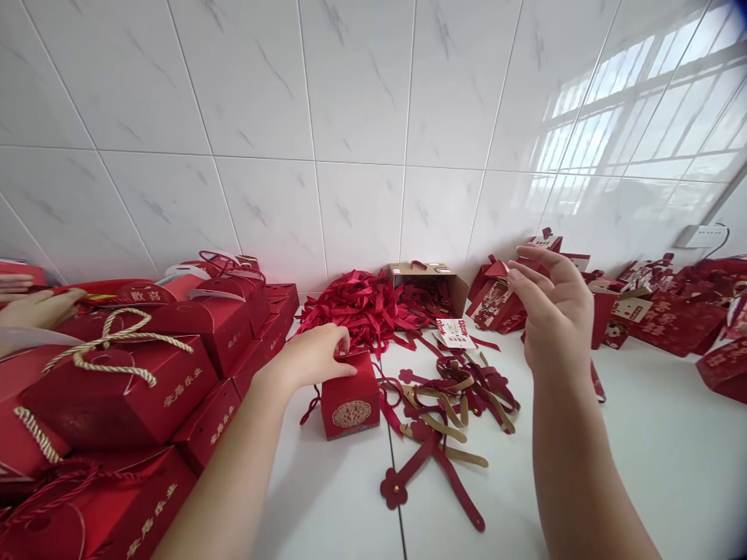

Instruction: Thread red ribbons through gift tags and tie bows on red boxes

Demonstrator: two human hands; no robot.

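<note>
My left hand [320,351] grips the top of a small red gift box [350,400] standing upright on the white table. Its front bears a round gold emblem, and a dark red ribbon [392,400] trails from its sides. The left fingertips are partly hidden behind the box. My right hand [552,303] is raised at the right, fingers loosely bent and a little apart from the thumb, with nothing visible in it. Beyond it stand red paper boxes [496,299]. Between my arms lie dark red and gold straps with flower ends [435,451].
A heap of red ribbons [355,307] lies by the tiled wall, beside an open cardboard box [455,288] and a printed card [454,333]. Stacked red gift boxes [134,389] fill the left. Another person's hand [43,307] shows there. Red bags [671,319] stand far right.
</note>
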